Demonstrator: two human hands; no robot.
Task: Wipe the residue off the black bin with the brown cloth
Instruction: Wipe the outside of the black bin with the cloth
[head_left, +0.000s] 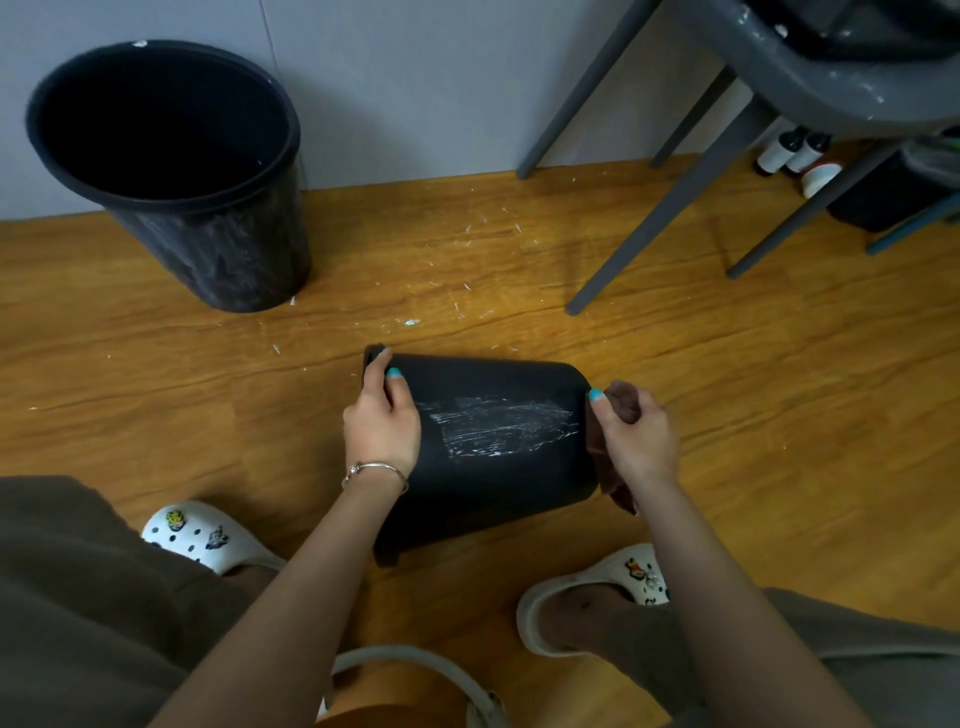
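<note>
A small black bin (498, 467) lies on its side on the wooden floor between my feet, rim to the left, base to the right. White streaky residue (501, 423) covers its upper side. My left hand (382, 415) grips the bin at its rim end. At the base end my right hand (636, 434) holds the bunched brown cloth (610, 483), which hangs down against the base; most of the cloth is hidden behind the hand and bin.
A larger black bin (171, 171) stands upright at the back left by the wall. Grey chair legs (649, 223) stand at the back right, bottles (789, 150) behind them. White flecks (457, 291) scatter the floor. My white clogs (197, 535) flank the bin; a white hoop (415, 670) is below.
</note>
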